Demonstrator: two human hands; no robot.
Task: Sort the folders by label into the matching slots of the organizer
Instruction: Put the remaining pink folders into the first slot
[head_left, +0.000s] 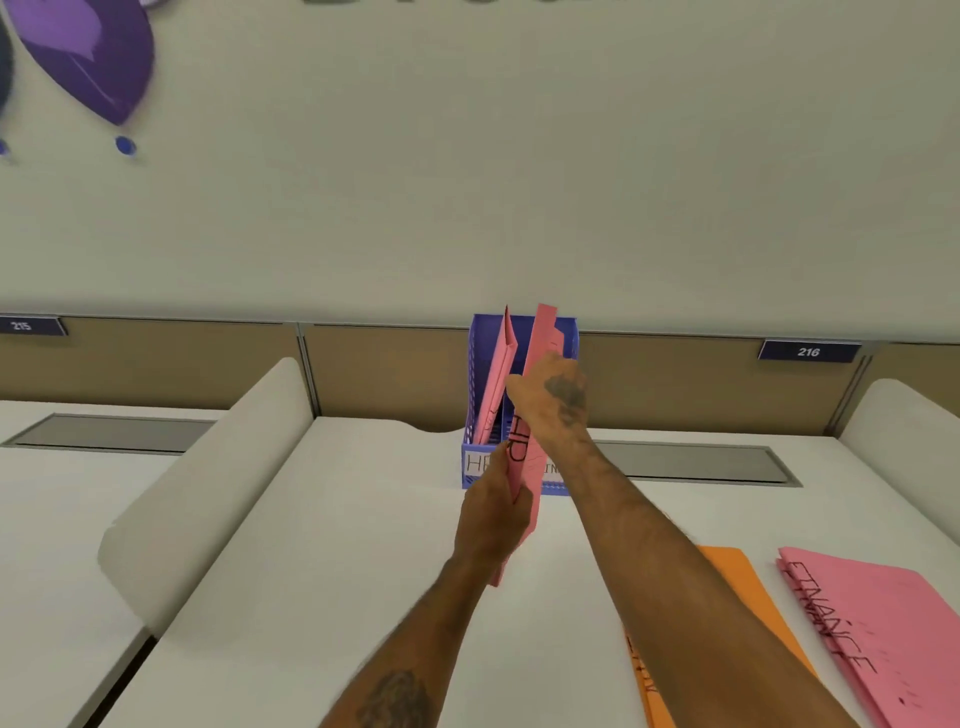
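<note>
A blue mesh organizer (569, 338) stands at the back of the white desk (337, 545), with paper labels on its front. A pink folder (500, 358) stands in its left slot. I hold another pink folder (537, 338), marked HR, upright on its edge in front of the organizer. My left hand (491, 519) grips its near lower end. My right hand (553, 395) grips its upper part, close to the organizer's top. On the desk at the right lie an orange folder (737, 577) and a pink folder (883, 623) marked FINANCE, partly under my right arm.
A white curved divider (208, 467) rises at the desk's left side and another (904, 415) at the right. A tan partition (389, 369) with number plates 215 and 216 runs behind. Grey cable trays are set into the desk.
</note>
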